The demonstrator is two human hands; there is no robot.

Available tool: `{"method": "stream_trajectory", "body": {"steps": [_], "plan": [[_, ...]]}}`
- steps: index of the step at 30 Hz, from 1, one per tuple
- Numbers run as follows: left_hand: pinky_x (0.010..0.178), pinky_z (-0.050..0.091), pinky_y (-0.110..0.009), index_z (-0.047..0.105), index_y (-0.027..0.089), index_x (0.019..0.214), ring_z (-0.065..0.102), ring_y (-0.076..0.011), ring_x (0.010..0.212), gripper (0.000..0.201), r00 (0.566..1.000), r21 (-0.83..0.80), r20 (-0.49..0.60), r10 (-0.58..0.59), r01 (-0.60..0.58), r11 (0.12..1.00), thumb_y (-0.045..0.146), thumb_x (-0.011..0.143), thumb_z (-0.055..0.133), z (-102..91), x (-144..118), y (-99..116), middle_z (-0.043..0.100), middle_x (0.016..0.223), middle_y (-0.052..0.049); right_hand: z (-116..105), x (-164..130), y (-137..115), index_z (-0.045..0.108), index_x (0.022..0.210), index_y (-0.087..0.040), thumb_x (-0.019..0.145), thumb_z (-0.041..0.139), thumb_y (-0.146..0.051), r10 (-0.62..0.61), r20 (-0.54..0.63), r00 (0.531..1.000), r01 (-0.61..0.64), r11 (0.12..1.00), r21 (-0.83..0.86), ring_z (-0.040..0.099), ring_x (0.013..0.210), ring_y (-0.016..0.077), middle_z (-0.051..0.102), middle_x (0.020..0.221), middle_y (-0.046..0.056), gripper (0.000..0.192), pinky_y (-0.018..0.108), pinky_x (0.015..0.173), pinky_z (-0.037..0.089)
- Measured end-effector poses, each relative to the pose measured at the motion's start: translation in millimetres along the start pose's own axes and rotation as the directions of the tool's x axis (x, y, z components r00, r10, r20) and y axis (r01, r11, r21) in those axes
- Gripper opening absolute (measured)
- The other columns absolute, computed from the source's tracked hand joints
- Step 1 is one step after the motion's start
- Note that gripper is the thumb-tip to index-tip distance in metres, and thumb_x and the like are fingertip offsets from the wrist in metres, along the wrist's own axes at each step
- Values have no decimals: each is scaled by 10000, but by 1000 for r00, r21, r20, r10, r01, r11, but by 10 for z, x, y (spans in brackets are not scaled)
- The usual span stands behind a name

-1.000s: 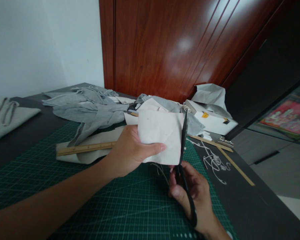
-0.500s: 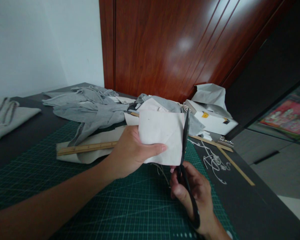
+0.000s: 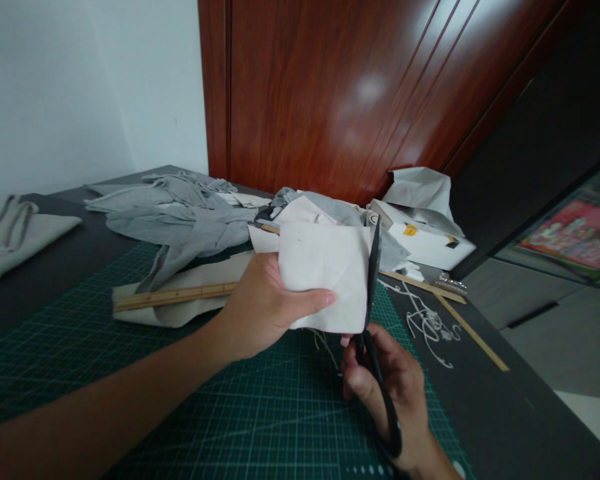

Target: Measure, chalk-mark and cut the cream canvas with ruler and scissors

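A roughly square piece of white fabric (image 3: pixel 325 267) is held up above the green cutting mat (image 3: pixel 220 420). My left hand (image 3: pixel 265 300) pinches it from the left side, thumb laid across the front and fingers hidden behind. In my right hand (image 3: pixel 390 387) is a pair of black scissors (image 3: pixel 373 273), gripped by the handles with the blades pointing up. The blades run along the fabric's right edge and look closed or nearly so. Below the fabric, a small pinkish bit (image 3: pixel 346 339) shows by the right fingers.
Grey cloth (image 3: pixel 180 210) lies heaped at the back left, and folded fabric (image 3: pixel 25 233) at far left. A wooden ruler (image 3: pixel 175 296) rests on pale cloth. Rightward are a white box (image 3: pixel 425 240), tangled white cord (image 3: pixel 433 323) and wooden strips (image 3: pixel 473 333) on the dark table.
Both hands, the fabric and the scissors have shifted very slightly to the right and down. The grips look the same.
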State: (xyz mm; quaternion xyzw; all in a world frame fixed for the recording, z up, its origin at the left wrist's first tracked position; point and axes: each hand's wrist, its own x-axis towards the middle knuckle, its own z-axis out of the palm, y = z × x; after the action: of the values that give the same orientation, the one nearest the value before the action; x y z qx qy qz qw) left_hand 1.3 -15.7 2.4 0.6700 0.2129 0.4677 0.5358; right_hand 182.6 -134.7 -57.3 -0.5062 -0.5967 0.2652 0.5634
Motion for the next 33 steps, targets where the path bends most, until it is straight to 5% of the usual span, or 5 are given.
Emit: {"method": "stream_trajectory", "body": {"steps": [33], "plan": [[774,631,-288,819,190,1061,788,-208,877,275,1000,-10,17,-7,7,1000,214,793,875,-11,8,-17,850,994,-2,-24,11,-20,711,1009,-259,918,812,-472,-55,-20,998,52,992,-118,540,461,112,616,630,-66,253,222,446,419]]}}
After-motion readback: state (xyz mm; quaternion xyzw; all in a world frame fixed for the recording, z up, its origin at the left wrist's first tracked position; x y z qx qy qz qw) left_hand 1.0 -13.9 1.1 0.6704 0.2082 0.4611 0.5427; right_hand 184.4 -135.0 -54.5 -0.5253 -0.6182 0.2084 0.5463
